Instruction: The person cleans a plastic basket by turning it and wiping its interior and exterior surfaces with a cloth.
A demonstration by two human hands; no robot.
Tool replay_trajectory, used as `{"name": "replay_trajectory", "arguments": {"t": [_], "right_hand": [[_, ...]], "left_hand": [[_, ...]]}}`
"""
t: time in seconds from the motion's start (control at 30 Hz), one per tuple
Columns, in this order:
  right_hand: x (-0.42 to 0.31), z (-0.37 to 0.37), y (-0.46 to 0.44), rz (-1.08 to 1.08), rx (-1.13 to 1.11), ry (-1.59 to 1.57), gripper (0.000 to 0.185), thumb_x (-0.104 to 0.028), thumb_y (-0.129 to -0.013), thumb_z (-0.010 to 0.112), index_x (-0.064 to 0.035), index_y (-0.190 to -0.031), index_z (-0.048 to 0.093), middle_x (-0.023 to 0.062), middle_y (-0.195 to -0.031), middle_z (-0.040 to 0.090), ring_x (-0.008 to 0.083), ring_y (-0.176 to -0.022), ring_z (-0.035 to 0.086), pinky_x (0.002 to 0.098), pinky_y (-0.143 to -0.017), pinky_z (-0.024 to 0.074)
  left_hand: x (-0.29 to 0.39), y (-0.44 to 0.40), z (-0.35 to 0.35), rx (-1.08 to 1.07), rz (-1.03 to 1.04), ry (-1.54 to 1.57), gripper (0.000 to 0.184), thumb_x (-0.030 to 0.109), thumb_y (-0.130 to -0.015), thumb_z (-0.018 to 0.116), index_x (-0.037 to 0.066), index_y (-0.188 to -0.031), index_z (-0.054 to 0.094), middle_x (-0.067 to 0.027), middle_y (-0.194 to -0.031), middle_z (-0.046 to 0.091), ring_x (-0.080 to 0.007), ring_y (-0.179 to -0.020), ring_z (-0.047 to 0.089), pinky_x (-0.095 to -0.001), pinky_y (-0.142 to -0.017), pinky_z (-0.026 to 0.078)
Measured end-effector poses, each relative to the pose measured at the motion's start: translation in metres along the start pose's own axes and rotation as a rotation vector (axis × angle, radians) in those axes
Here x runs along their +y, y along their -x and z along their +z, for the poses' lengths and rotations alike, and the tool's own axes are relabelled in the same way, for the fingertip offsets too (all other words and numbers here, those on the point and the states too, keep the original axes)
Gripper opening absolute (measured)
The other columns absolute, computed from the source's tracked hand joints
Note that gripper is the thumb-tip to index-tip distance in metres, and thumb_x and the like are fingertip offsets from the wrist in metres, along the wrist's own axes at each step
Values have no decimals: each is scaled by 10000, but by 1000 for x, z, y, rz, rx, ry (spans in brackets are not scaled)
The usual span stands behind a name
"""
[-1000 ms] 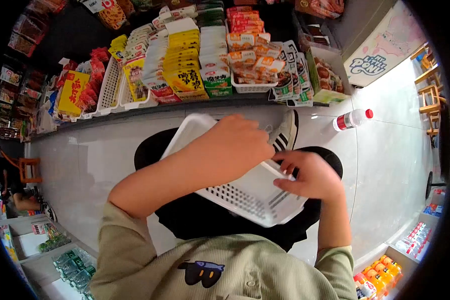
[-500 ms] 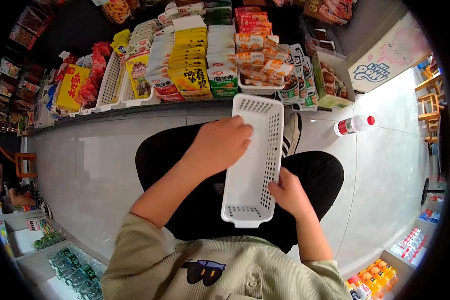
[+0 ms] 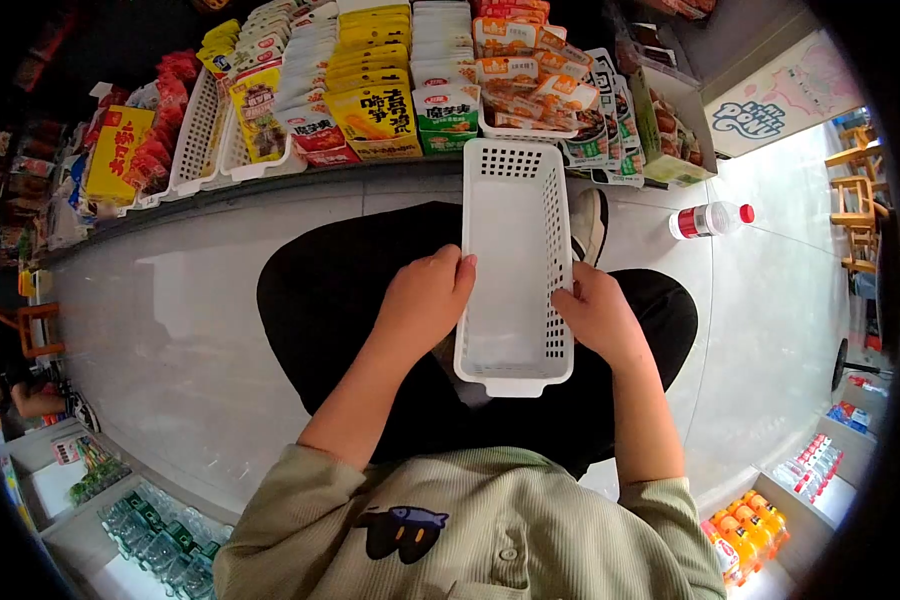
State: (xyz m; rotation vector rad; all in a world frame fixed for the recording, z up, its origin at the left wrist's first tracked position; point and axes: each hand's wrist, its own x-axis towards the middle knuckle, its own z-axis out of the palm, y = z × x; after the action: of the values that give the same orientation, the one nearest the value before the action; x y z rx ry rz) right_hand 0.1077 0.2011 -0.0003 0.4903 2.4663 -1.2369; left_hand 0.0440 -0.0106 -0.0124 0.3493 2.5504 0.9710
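A long white plastic basket [image 3: 510, 250] with rows of small holes in its walls is held over my lap, its bare bottom facing up at me. My left hand [image 3: 430, 292] grips its left rim, thumb on top and fingers hidden behind the wall. On the opposite side, my right hand [image 3: 598, 312] is closed around the right wall, with the thumb over the edge. The basket's far end comes close to the shelf, just in front of the green-and-white snack packets [image 3: 447, 118] and the orange-and-white packets [image 3: 530, 75].
Yellow snack packets [image 3: 373, 115] and more white baskets [image 3: 202, 135] line the low shelf ahead. A red-capped bottle [image 3: 710, 220] lies on the tiled floor at right. Bottled drinks stand behind me on both sides: orange ones [image 3: 750, 530] and clear ones [image 3: 160, 540]. Another person sits far left.
My left hand has come out of the basket's inside and now holds its left rim. The basket has moved up and forward, toward the shelf, and my right hand has moved with it.
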Motion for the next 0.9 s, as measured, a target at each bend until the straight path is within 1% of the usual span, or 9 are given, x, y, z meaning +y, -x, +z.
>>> {"name": "replay_trajectory", "arguments": {"t": [0.33, 0.4, 0.43, 0.47, 0.53, 0.6, 0.73, 0.8, 0.9], "right_hand": [[1, -6, -12, 15, 12, -9, 294, -221, -772, 622, 64, -834, 585, 195, -605, 571, 315, -577, 591, 386, -573, 460], [0, -11, -15, 33, 70, -109, 322, -262, -810, 643, 52, -866, 603, 160, -587, 573, 251, -533, 587, 355, -536, 449], [-5, -20, -15, 49, 77, -141, 316, -269, -846, 640, 42, -898, 615, 125, -581, 579, 184, -499, 575, 317, -499, 437], [-7, -28, -18, 72, 116, -209, 267, -231, -859, 626, 33, -898, 614, 92, -571, 573, 143, -469, 548, 290, -466, 422], [-5, -47, -28, 45, 207, -207, 252, -226, -861, 623, 25, -886, 613, 69, -568, 569, 128, -459, 535, 273, -453, 412], [2, -66, -47, -17, 297, -229, 267, -246, -873, 606, 18, -837, 609, 52, -575, 571, 113, -439, 528, 255, -409, 394], [-5, -97, -86, 86, 307, -196, 405, -380, -847, 630, 24, -812, 607, 60, -583, 576, 112, -417, 530, 239, -362, 367], [-2, -100, -104, 145, 289, -186, 447, -426, -826, 647, 19, -820, 608, 66, -593, 581, 110, -408, 520, 226, -352, 352], [3, -92, -120, 214, 247, -261, 547, -507, -760, 700, 28, -725, 587, 92, -555, 596, 124, -354, 500, 232, -322, 323]], "left_hand": [[6, -8, -3, -108, -120, -20, 295, 283, -927, 520, -2, -853, 542, -188, -760, 643, -348, -706, 641, -431, -646, 490], [7, -9, -2, -107, -122, 3, 282, 288, -915, 545, 8, -888, 531, -175, -760, 648, -332, -700, 649, -420, -645, 495], [8, -9, -2, -101, -141, -22, 277, 283, -899, 574, 16, -942, 513, -162, -766, 650, -320, -701, 653, -409, -644, 496], [8, -11, -1, -94, -160, -47, 298, 279, -883, 603, 25, -996, 494, -150, -772, 653, -309, -702, 658, -398, -642, 498], [9, -15, -1, -88, -150, -1, 357, 253, -857, 641, 24, -1062, 459, -137, -790, 635, -295, -708, 650, -386, -636, 493], [12, -20, -2, 66, -33, -125, 399, 240, -840, 660, 19, -1102, 455, -138, -832, 604, -282, -734, 626, -381, -651, 488], [26, -33, -10, 222, 140, -133, 351, 204, -815, 669, 23, -1073, 513, -128, -891, 567, -273, -760, 585, -368, -691, 480], [32, -43, -9, 211, 207, -90, 305, 186, -816, 662, 29, -1045, 535, -118, -885, 569, -266, -753, 582, -363, -690, 478], [42, -53, -8, 145, 279, -36, 232, 154, -818, 648, 41, -1003, 566, -102, -875, 573, -248, -733, 574, -356, -684, 475]]}}
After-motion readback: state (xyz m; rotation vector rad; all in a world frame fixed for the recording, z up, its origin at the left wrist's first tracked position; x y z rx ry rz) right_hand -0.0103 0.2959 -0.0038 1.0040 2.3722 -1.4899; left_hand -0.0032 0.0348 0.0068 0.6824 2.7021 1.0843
